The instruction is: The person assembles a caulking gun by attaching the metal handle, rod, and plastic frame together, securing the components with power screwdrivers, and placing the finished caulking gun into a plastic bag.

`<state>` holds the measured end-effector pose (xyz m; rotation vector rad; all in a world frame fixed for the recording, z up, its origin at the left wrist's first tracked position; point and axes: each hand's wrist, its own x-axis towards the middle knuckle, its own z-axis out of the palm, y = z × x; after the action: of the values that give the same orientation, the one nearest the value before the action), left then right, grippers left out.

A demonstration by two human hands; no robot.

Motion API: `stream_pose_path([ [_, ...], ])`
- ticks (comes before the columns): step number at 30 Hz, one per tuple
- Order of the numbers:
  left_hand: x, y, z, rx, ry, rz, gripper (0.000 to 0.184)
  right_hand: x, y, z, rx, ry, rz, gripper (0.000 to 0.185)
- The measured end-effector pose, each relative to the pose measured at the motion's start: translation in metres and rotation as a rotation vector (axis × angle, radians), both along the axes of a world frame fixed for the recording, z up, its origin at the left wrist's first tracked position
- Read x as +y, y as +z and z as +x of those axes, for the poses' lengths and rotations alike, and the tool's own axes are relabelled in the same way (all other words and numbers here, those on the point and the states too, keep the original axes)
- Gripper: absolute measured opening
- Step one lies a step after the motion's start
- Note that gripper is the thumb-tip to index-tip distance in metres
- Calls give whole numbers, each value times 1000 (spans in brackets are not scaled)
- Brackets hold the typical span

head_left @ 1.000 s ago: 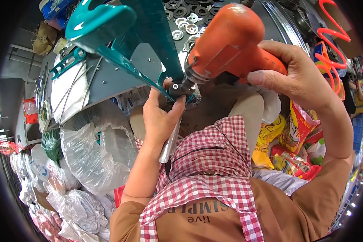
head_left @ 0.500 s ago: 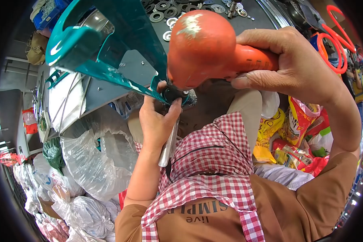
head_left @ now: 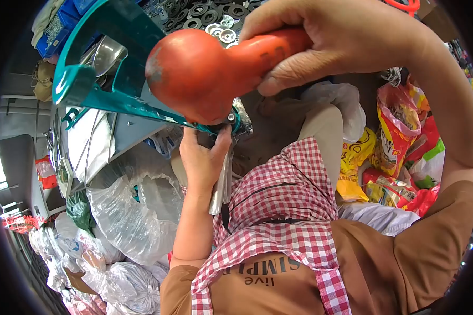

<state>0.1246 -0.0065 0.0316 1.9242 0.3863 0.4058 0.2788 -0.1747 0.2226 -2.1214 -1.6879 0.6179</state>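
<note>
My right hand (head_left: 305,52) is closed around the short handle of an orange mallet (head_left: 186,71), whose rounded head has a worn grey patch. The mallet head hangs over the near end of a glossy teal curved part (head_left: 126,107) and hides some of it. At that end, my left hand (head_left: 205,149) pinches the teal part beside a round dark fitting with a small bolt (head_left: 230,117). A plastic-wrapped tube (head_left: 222,184) runs down from below the left hand. Whether the mallet touches the part I cannot tell.
Washers and rings (head_left: 202,18) lie on the dark worktable, with a white sheet (head_left: 89,144) at its left. Blue bins (head_left: 58,29) stand at upper left. Clear plastic bags (head_left: 129,215) fill the lower left; colourful packets (head_left: 399,131) lie at right.
My right hand has moved the mallet left and slightly down, so its head covers more of the teal part. My left hand keeps its hold; the view has shifted a little.
</note>
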Motion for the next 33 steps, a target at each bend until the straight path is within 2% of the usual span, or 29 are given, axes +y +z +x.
stream_pose_path([
  [1,0,0,0,16,-5,-11,34,3,4,-1,32,40,29,33],
  [4,0,-3,-1,-33,-4,92,35,29,34,-15,80,-312,-423,33],
  [5,2,-2,-3,30,-37,-8,46,20,31,-5,182,-187,-302,35],
  [6,9,-1,-5,26,-34,-5,46,14,29,-5,226,-123,-238,36],
  [7,19,0,-6,-39,-62,123,58,10,27,-6,271,-57,-177,36],
  [8,31,1,-5,-106,-92,252,70,5,21,-17,46,-44,-51,38],
  [10,55,30,22,-456,-273,42,91,15,23,-26,-170,-38,75,41],
  [11,52,57,36,-433,-307,-117,88,37,32,-24,-8,-197,-362,41],
  [13,46,87,60,-428,-347,-273,86,46,32,-16,119,-274,-615,41],
  [15,41,98,78,-571,-698,-431,98,51,35,-12,211,-315,-788,41],
  [16,38,100,78,-494,-601,-484,94,50,36,-12,240,-331,-794,41],
  [18,39,94,85,-554,-656,-401,90,48,38,-13,297,-365,-805,41],
  [19,36,92,86,-553,-664,-402,90,48,37,-14,273,-343,-774,40],
  [21,29,89,81,-639,-495,-456,91,48,36,-17,256,-308,-723,40],
  [25,24,90,71,-625,-408,-476,96,47,34,-18,235,-263,-663,40],
  [33,21,94,62,-608,-376,-434,96,48,33,-16,231,-232,-630,38],
])
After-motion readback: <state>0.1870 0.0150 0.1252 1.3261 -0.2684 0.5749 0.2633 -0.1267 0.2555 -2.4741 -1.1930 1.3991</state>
